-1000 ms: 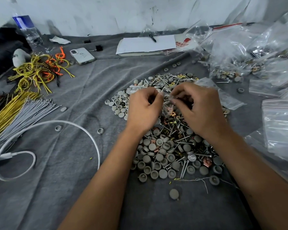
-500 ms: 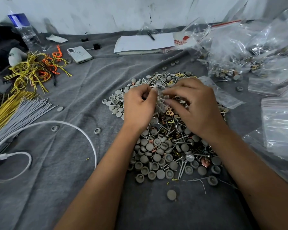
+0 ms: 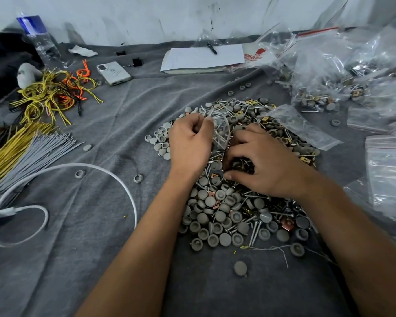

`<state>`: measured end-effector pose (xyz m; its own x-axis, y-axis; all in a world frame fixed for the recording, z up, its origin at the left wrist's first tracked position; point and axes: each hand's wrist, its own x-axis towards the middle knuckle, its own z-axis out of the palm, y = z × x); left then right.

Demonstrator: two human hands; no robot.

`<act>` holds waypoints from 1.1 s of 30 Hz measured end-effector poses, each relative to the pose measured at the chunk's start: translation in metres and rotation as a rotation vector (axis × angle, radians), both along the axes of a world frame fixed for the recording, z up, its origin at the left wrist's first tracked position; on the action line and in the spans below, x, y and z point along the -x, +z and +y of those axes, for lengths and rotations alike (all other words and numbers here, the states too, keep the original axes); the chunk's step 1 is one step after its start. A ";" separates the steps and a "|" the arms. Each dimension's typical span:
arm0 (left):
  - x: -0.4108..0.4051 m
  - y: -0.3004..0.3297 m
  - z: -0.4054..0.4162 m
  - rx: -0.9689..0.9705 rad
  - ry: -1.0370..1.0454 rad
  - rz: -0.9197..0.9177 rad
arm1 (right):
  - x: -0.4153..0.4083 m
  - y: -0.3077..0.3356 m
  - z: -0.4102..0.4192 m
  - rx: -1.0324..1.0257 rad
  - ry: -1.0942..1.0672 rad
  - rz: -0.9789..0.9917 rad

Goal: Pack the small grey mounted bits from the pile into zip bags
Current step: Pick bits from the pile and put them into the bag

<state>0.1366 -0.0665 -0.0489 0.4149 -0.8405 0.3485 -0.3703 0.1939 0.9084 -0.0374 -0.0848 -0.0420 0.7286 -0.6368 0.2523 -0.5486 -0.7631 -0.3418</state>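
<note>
A pile of small grey round bits, mixed with screws and copper and yellow clips, lies on the grey cloth in the middle. My left hand grips a small clear zip bag with a few screws inside, held over the pile's far part. My right hand lies lower on the pile, fingers curled down and pinching among the dark pieces; what it holds is hidden under the fingers.
Filled and empty zip bags crowd the right side and back right. On the left lie yellow and orange wires, grey ties and a white cable. A phone, notepad and water bottle sit at the back.
My right hand has left the bag's mouth and dropped toward me onto the pile. The left hand keeps hold of the bag.
</note>
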 end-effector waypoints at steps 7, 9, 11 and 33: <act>0.000 0.000 -0.001 0.006 0.003 -0.032 | -0.008 0.005 0.004 -0.044 -0.033 0.138; 0.000 -0.001 -0.002 0.010 0.001 -0.044 | -0.007 0.006 0.006 -0.062 0.021 0.106; -0.001 -0.001 -0.002 0.010 -0.001 -0.048 | -0.005 0.006 0.006 -0.087 0.058 0.039; 0.006 -0.004 0.001 -0.002 -0.204 -0.144 | -0.001 0.003 0.004 0.235 -0.254 -0.572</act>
<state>0.1303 -0.0653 -0.0534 0.1827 -0.9024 0.3902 -0.4494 0.2764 0.8495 -0.0360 -0.0811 -0.0389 0.2734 -0.6519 0.7073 -0.5033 -0.7236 -0.4724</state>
